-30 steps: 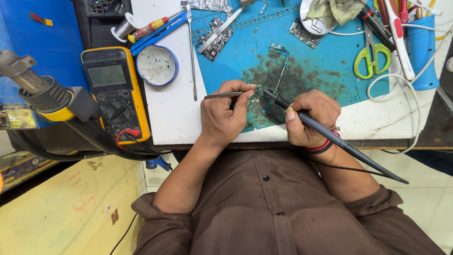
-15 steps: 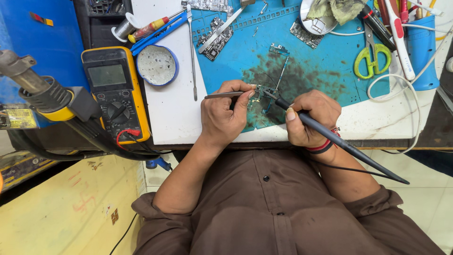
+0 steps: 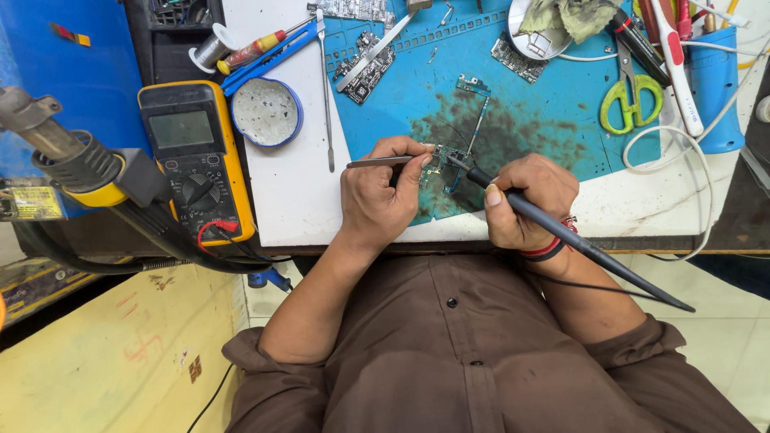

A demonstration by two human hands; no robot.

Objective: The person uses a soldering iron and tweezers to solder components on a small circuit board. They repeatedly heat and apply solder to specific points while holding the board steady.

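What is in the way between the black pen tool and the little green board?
Nothing visible. The soldering iron in the right hand points its tip straight at the small circuit board, beside the tweezers in the left hand.

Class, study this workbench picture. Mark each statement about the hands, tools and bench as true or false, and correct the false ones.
1. The right hand holds a slim black soldering iron. True.
2. The left hand holds green-handled scissors. False: it holds thin metal tweezers; the green-handled scissors lie on the blue work mat.
3. Both tool tips meet at a small green circuit board. True.
4. The yellow multimeter lies right of the mat. False: it lies to its left.
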